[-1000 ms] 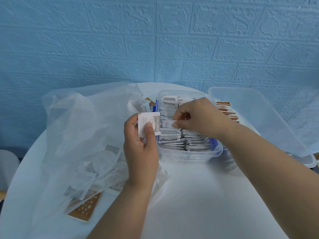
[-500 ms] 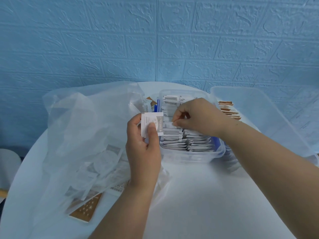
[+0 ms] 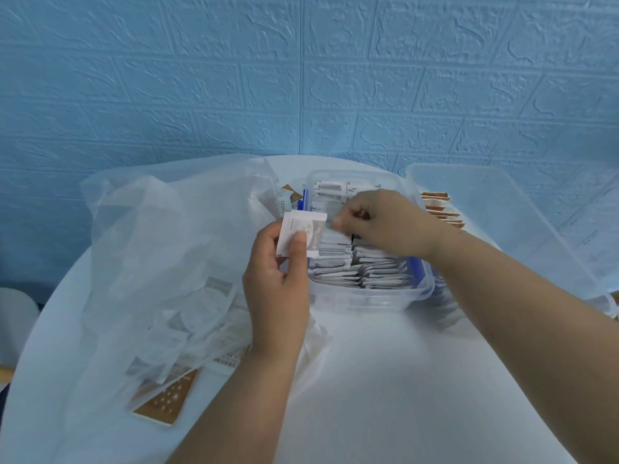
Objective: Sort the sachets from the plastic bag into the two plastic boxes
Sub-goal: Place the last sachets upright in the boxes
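My left hand (image 3: 278,289) pinches a white sachet (image 3: 306,229) upright at the left rim of a clear plastic box (image 3: 368,301) packed with rows of white sachets (image 3: 365,269). My right hand (image 3: 388,226) reaches over that box, fingers curled, thumb and forefinger pressed into the sachet rows; whether it pinches one I cannot tell. A second box with brown sachets (image 3: 442,209) lies behind my right arm, mostly hidden. The crumpled clear plastic bag (image 3: 160,262) sits on the left with white sachets and a brown sachet (image 3: 165,401) inside.
A round white table (image 3: 402,380) carries everything. A clear box lid (image 3: 502,209) leans at the far right. A blue brick-pattern wall stands close behind. A pale rounded object (image 3: 13,316) shows past the table's left edge.
My left hand has lifted the white sachet a little and brought it right, closer to my right hand. My right hand stays over the box's sachet rows.
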